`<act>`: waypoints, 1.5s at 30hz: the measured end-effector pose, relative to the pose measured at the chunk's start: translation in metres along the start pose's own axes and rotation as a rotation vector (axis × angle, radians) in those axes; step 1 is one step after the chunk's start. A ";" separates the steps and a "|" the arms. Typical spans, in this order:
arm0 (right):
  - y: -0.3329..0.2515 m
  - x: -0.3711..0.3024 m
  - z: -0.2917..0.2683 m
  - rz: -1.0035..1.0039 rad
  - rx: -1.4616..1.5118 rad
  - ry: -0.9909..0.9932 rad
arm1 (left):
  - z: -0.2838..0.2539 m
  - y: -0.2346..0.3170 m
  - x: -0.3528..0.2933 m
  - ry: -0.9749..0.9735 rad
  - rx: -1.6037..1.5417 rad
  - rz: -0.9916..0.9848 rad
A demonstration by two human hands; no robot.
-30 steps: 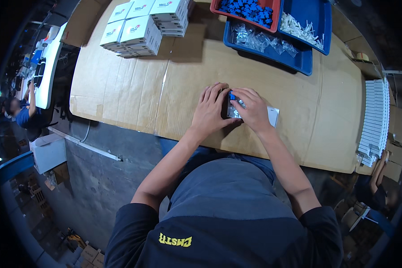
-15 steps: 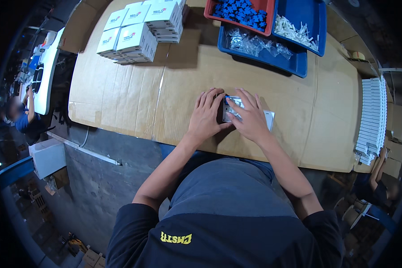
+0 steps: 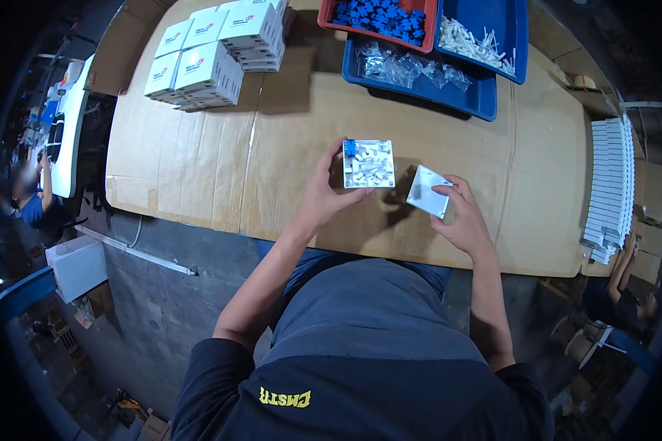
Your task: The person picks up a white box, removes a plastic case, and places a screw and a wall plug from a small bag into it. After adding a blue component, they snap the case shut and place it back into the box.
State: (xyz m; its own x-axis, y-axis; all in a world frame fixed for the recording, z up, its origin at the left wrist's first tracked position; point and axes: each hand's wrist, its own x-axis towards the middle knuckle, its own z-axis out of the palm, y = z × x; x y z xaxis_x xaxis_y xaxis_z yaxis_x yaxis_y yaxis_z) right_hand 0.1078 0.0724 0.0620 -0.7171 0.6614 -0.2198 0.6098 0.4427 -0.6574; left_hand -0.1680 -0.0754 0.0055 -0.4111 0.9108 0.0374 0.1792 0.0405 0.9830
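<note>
My left hand [image 3: 324, 192] grips a square white housing [image 3: 391, 160] by its left side and near edge. Its open face is turned up, showing small white and clear parts inside. A blue connector-like piece [image 3: 350, 148] sits in its far left corner. To the right, my right hand [image 3: 465, 220] pinches a thin, square white cover [image 3: 426, 192] between thumb and fingers. The cover is tilted and apart from the housing. The fingers partly hide its right edge.
White boxes [image 3: 193, 67] are stacked at the far left of the cardboard-covered table [image 3: 198, 162]. At the back, a red tray [image 3: 338, 28] holds blue pieces; blue trays [image 3: 419, 105] hold clear bags and white sticks. White flat pieces [image 3: 610, 184] are stacked at right. People work at both sides.
My hands have moved apart. The left has lifted the housing slightly away and left; the right has taken up the white cover, which lay beside the housing.
</note>
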 end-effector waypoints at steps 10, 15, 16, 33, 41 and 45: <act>0.019 0.008 0.008 0.018 0.857 0.317 | 0.009 0.051 0.000 -0.027 -1.198 -0.390; -0.013 0.013 -0.011 0.073 1.189 0.254 | 0.007 0.082 0.011 -0.275 -1.383 -0.345; -0.019 0.013 -0.014 0.086 1.268 0.216 | 0.006 0.085 0.013 -0.310 -1.373 -0.347; -0.034 0.013 -0.011 -0.045 1.608 -0.127 | 0.014 0.077 0.001 -0.375 -1.148 -0.356; -0.031 0.023 -0.014 -0.159 1.811 -0.248 | 0.023 0.074 0.010 -0.313 -1.291 -0.574; -0.020 0.026 -0.018 -0.215 1.754 -0.288 | 0.024 0.069 0.016 -0.337 -1.391 -0.545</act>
State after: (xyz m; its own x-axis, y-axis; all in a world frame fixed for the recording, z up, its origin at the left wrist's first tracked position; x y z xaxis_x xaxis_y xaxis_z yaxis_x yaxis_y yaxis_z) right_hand 0.0831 0.0913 0.0821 -0.8749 0.4840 -0.0161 -0.3906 -0.7250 -0.5673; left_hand -0.1407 -0.0484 0.0699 0.1032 0.9688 -0.2252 -0.9538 0.1606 0.2540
